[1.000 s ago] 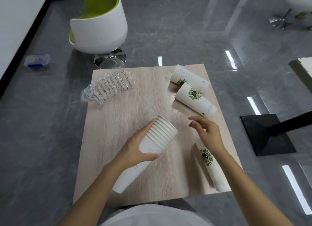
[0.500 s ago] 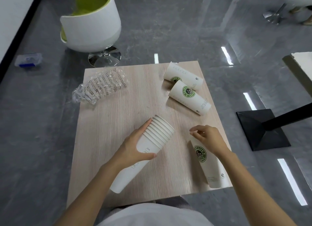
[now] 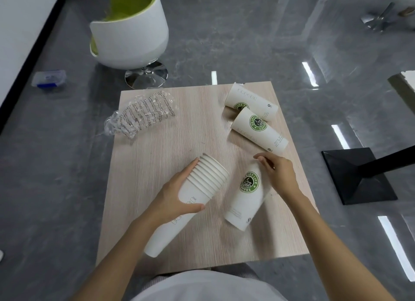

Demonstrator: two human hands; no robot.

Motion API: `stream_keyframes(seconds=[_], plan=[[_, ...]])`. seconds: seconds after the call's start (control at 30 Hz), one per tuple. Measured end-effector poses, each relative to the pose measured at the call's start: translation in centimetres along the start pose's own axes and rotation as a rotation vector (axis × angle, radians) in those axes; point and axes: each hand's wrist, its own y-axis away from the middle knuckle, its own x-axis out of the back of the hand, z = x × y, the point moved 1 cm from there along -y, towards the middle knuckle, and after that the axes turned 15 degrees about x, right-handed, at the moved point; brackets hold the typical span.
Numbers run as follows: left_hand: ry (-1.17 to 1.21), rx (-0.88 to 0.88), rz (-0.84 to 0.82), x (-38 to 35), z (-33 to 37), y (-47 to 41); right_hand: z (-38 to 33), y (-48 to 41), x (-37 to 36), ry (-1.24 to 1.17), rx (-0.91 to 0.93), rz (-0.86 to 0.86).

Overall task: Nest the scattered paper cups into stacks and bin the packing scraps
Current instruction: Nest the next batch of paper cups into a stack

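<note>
We grip a tilted stack of nested cups (image 3: 208,177) in our left hand (image 3: 177,195), over the middle of the wooden table (image 3: 157,156). Our right hand (image 3: 278,174) grasps a logo cup (image 3: 247,195) just beside the stack. Two more cups (image 3: 258,129) lie far right, and the plastic wrapper (image 3: 141,116) lies far left.

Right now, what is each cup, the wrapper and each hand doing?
cup stack, nested, tilted, gripped by left hand
near cup, gripped near its rim by right hand
farthest cup, lying on its side
middle cup, lying on its side
wrapper, crumpled, overhanging the table edge
</note>
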Motion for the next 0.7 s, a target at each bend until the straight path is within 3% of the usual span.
stream_keyframes(seconds=[0.4,0.7], plan=[[-0.243,0.045,-0.014,3.2,-2.6,0.7,-1.2,-2.3,1.9,-0.147,-0.056,0.461],[-0.231,0.019,-0.056,2.5,-2.1,0.9,-3.5,-3.1,0.7,-0.304,-0.055,0.557]])
